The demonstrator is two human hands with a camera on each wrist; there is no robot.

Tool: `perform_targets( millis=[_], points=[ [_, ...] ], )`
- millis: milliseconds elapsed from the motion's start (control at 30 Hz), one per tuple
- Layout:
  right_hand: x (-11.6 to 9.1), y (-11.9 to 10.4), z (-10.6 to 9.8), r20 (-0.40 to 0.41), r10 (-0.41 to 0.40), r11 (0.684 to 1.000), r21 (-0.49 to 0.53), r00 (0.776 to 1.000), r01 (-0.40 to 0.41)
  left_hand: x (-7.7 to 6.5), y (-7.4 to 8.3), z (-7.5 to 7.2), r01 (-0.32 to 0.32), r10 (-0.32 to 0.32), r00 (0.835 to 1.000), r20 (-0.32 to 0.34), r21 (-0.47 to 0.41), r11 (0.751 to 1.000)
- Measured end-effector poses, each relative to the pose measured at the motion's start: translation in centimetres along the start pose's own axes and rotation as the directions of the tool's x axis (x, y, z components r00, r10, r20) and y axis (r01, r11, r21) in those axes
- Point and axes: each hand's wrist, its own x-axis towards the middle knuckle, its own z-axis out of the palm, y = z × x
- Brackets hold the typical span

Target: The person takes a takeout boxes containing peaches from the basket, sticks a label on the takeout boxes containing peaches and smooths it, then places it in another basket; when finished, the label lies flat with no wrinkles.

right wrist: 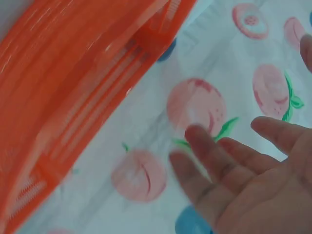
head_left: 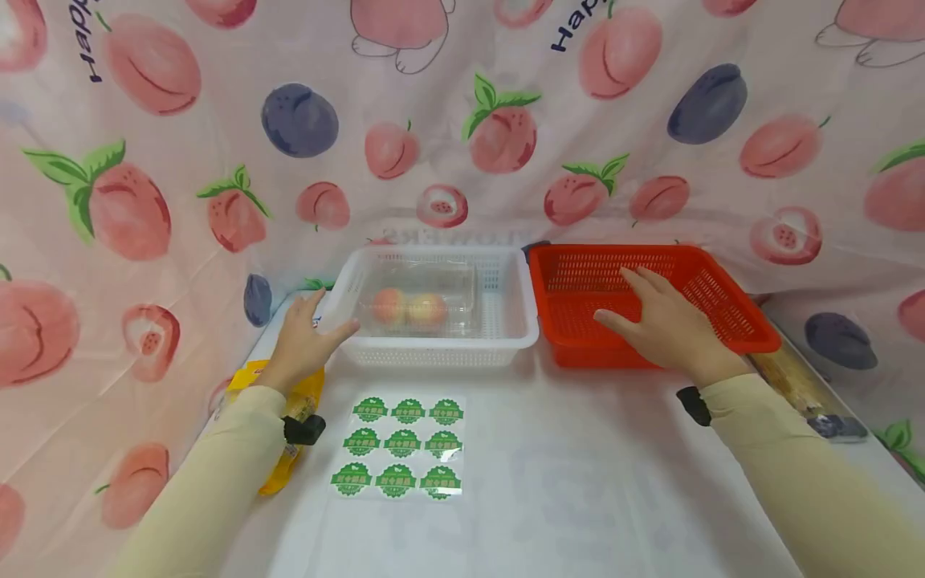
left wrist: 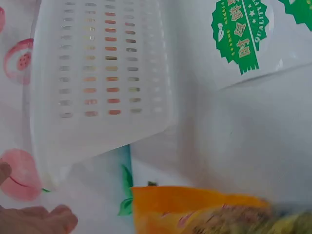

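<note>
My left hand (head_left: 299,341) hovers by the left end of a white basket (head_left: 433,351), thumb spread from the fingers and nothing held. Inside that basket lies a clear plastic box (head_left: 458,281) with two red-yellow fruits (head_left: 426,309) like apples. In the left wrist view, only fingertips (left wrist: 61,219) show below the basket's slotted wall. My right hand (head_left: 665,325) is held over the red basket (head_left: 592,355), its fingers spread and holding nothing. The right wrist view shows its loosely extended fingers (right wrist: 219,165) apart from the basket's rim.
A sheet of round green stickers (head_left: 401,445) lies on the white table (head_left: 578,482) before the white basket. A yellow packet (head_left: 307,393) is under my left forearm. Beyond the right forearm lies a brownish package (head_left: 795,385). A fruit-print cloth (head_left: 433,104) hangs behind.
</note>
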Motion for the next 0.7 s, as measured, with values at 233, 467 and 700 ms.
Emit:
perform_targets(
  millis=[233,467,700],
  points=[
    [2.0,-2.1,2.6,0.011,-0.037,0.977,0.211,0.999,0.034,0.6,-1.3,1.4,0.174,-0.162,0.982,0.092,-0.141,0.975],
    [4.3,-4.4,4.5,0.009,-0.066,0.945,0.321,0.998,0.06,0.9,-1.9,2.4,0.271,-0.252,0.96,0.12,-0.188,0.944],
    [6.3,-6.6,5.9,0.029,-0.085,0.909,0.412,0.996,0.066,1.2,-2.1,2.8,0.3,-0.276,0.951,0.143,-0.194,0.934]
  ],
)
